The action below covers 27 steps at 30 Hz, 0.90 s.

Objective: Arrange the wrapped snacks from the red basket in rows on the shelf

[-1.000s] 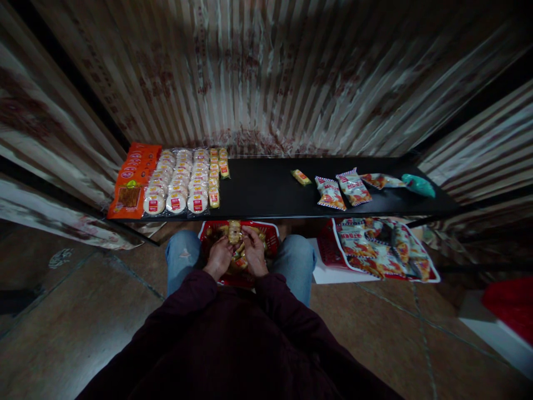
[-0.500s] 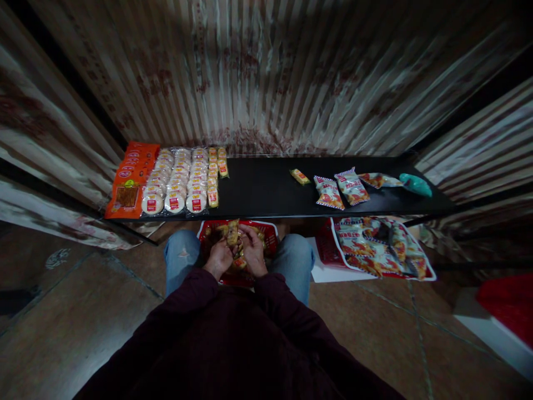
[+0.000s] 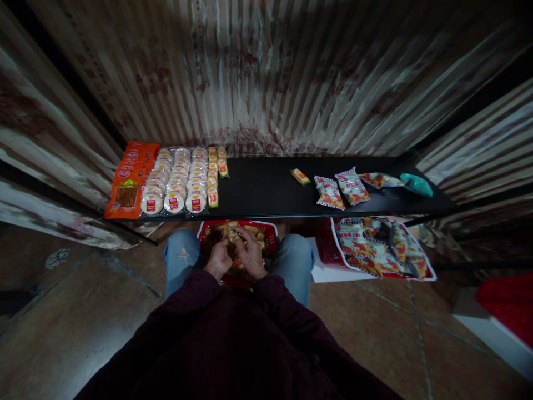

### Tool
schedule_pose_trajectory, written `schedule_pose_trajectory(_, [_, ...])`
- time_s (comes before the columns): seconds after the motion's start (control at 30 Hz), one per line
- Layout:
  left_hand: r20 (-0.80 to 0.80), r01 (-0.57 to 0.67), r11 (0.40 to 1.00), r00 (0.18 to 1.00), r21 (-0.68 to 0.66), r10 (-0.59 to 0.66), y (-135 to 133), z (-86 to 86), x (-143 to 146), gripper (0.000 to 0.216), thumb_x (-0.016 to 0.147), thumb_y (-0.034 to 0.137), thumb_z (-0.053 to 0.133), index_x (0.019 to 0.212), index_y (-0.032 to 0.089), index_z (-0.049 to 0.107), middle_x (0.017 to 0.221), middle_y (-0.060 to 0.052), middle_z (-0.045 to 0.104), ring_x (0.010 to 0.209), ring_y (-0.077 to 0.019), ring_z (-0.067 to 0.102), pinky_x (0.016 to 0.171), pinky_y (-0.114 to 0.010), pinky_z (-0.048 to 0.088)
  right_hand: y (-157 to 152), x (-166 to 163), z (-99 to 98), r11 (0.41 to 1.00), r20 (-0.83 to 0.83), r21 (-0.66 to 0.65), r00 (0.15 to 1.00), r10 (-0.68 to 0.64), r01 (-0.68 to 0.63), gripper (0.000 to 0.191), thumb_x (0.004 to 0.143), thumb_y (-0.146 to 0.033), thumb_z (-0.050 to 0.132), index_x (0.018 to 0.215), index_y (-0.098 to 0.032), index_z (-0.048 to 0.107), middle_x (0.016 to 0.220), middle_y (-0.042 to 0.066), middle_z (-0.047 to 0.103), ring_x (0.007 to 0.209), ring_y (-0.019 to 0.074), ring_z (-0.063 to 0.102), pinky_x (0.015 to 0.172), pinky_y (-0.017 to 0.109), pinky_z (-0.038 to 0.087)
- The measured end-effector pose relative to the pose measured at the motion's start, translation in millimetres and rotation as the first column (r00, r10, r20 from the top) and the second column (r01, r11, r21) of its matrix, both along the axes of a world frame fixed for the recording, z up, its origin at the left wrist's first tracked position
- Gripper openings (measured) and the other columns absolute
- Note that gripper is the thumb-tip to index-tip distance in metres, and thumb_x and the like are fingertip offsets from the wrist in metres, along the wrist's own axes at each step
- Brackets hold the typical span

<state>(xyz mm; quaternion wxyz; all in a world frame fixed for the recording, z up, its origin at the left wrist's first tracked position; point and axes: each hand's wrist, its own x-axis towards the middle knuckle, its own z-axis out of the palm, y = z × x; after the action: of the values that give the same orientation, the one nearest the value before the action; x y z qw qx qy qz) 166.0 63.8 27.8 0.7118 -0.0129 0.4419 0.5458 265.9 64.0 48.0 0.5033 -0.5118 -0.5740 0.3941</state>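
A red basket [image 3: 270,236] full of small yellow snack packets sits between my knees, just under the front edge of a black shelf [image 3: 258,194]. Both hands are inside it, close together. My left hand [image 3: 217,259] is curled around yellow packets [image 3: 230,232] at its fingertips. My right hand [image 3: 251,253] lies beside it with fingers bent over the same pile, touching the packets. What exactly each finger grips is too dark to make out.
On the shelf's left stand rows of round cakes [image 3: 177,186], an orange packet stack [image 3: 131,180] and a line of yellow packets [image 3: 213,178]. To the right lie one yellow packet [image 3: 300,176], several snack bags [image 3: 341,190] and a teal bag [image 3: 417,185]. A tray of bags [image 3: 375,244] sits lower right.
My hands, which held a packet raised above the basket half a second ago, have dropped back into the pile. The shelf's contents are unchanged.
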Motion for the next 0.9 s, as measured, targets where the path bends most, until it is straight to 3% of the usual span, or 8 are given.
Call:
schedule_pose_trajectory(0.17, [0.032, -0.010, 1.000, 0.999, -0.001, 0.010, -2, 2.3, 0, 0.018, 0.078, 0.016, 0.056, 0.095, 0.017, 0.062, 0.082, -0.003, 0.068, 0.077, -0.0152, 0.064, 0.075, -0.027, 0.050, -1, 2, -1.5, 1.000, 0.064, 0.022, 0.998, 0.003, -0.005, 0.024, 0.084, -0.031, 0.056, 0.103, -0.024, 0.069, 0.114, 0.007, 0.064, 0.111, 0.0224, 0.056, 0.102, 0.041, 0.040])
schedule_pose_trajectory(0.3, [0.050, 0.022, 0.998, 0.998, 0.060, -0.025, -4, 2.5, -1, 0.017, 0.075, 0.016, 0.061, 0.091, 0.018, 0.062, 0.076, 0.001, 0.065, 0.064, -0.0108, 0.059, 0.066, -0.023, 0.047, -2, 4, 1.3, 1.000, 0.151, 0.018, 0.988, 0.016, -0.019, 0.028, 0.086, -0.035, 0.053, 0.106, -0.021, 0.066, 0.112, 0.009, 0.065, 0.109, 0.0221, 0.058, 0.100, 0.041, 0.043])
schedule_pose_trajectory(0.43, [0.034, -0.025, 0.997, 0.999, 0.069, 0.023, -6, 4.4, -1, 0.019, 0.069, 0.013, 0.064, 0.087, 0.019, 0.061, 0.073, 0.004, 0.063, 0.060, -0.0084, 0.057, 0.061, -0.021, 0.045, -4, 5, 2.5, 1.000, 0.222, -0.024, 0.975, 0.016, -0.011, 0.032, 0.087, -0.038, 0.051, 0.109, -0.018, 0.063, 0.112, 0.011, 0.066, 0.107, 0.0232, 0.060, 0.097, 0.041, 0.045])
schedule_pose_trajectory(0.7, [-0.151, -0.053, 0.989, 0.986, 0.138, 0.074, -7, 14.6, 3, 0.033, 0.058, 0.025, 0.077, 0.085, 0.021, 0.059, 0.077, 0.004, 0.064, 0.069, -0.0109, 0.060, 0.068, -0.024, 0.044, -6, 5, -1.7, 0.993, 0.161, -0.112, 0.986, 0.042, -0.024, 0.035, 0.088, -0.042, 0.050, 0.115, -0.022, 0.060, 0.112, 0.008, 0.067, 0.103, 0.0219, 0.061, 0.092, 0.038, 0.049])
schedule_pose_trajectory(0.9, [-0.368, -0.051, 0.974, 0.920, 0.223, 0.132, -8, 12.6, 7, 0.035, 0.058, 0.033, 0.077, 0.086, 0.021, 0.057, 0.084, 0.001, 0.065, 0.079, -0.0128, 0.060, 0.079, -0.028, 0.045, -4, 6, -4.3, 0.992, 0.136, -0.128, 0.990, 0.026, -0.009, 0.033, 0.087, -0.042, 0.051, 0.109, -0.021, 0.062, 0.111, 0.008, 0.066, 0.101, 0.0213, 0.062, 0.091, 0.037, 0.049])
